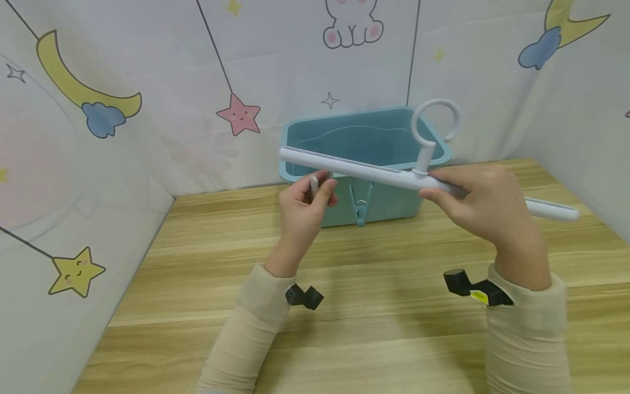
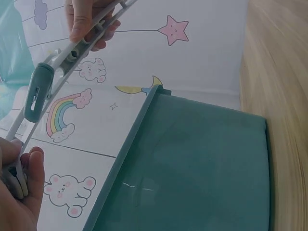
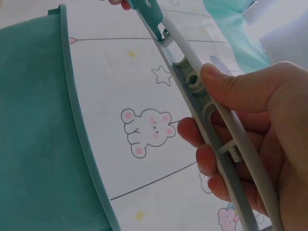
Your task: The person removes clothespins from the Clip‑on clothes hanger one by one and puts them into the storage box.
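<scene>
A white clip hanger (image 1: 354, 168), a long slotted bar with an open ring hook (image 1: 435, 117), is held up at a slant. My right hand (image 1: 492, 205) grips it just right of the hook, thumb on the near side and fingers on the far side. From the bar hangs a teal clip (image 1: 361, 205), also seen in the left wrist view (image 2: 39, 92). Near the bar's left part, my left hand (image 1: 301, 210) pinches a small pale grey clip (image 2: 17, 179), mostly covered by the fingers. Whether that clip is attached to the bar, I cannot tell.
Behind the hanger a teal plastic bin (image 1: 315, 121) stands on the wood-grain table (image 1: 221, 251), near the back. Its inside is only partly visible. A white cloth (image 1: 172, 82) printed with stars and moons hangs behind and at both sides.
</scene>
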Available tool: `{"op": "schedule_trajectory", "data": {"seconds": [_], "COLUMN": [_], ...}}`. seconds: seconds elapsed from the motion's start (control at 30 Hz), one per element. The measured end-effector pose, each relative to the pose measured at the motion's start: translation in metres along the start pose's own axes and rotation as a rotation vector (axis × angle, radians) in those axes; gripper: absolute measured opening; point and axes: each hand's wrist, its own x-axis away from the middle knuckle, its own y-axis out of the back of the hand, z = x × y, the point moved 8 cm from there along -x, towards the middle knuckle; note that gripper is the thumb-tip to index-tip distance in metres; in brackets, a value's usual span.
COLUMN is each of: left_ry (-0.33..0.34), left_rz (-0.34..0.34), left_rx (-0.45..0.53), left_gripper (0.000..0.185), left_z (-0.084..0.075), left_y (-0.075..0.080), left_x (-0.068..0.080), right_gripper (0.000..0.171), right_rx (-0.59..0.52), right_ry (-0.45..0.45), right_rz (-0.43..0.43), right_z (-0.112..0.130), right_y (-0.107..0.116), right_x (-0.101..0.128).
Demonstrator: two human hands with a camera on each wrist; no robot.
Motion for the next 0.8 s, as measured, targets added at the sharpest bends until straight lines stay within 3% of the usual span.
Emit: {"op": "schedule_trajectory", "data": {"seconds": [0.23,0.4,0.67,0.8], "left_ry": [-0.228,-0.397,-0.601,-0.66], "left_rz": [-0.039,-0.111,-0.225,-0.266], "left_rx": [-0.156,-0.322,-0.564,-0.644], "left_gripper": [0.013,0.008,0.007,0.008], "left_z": [-0.012,-0.022,-0.036,-0.042], "left_y": [-0.001,-0.003,-0.012,-0.015], "left_x": [0.002,0.005,0.014,0.015], "right_gripper": [0.067,0.067,0.065,0.065], "right_rx": [0.013,0.027,0.006,-0.012], "right_ry": [0.003,-0.004,-0.026,-0.024], "right_rz": [-0.007,-0.01,0.006,0.019], "right_z": [0.0,0.001,0.001,0.003], "right_y": [-0.001,-0.001,0.0,-0.002], "right_x": [0.0,0.0,0.0,-0.001]}}
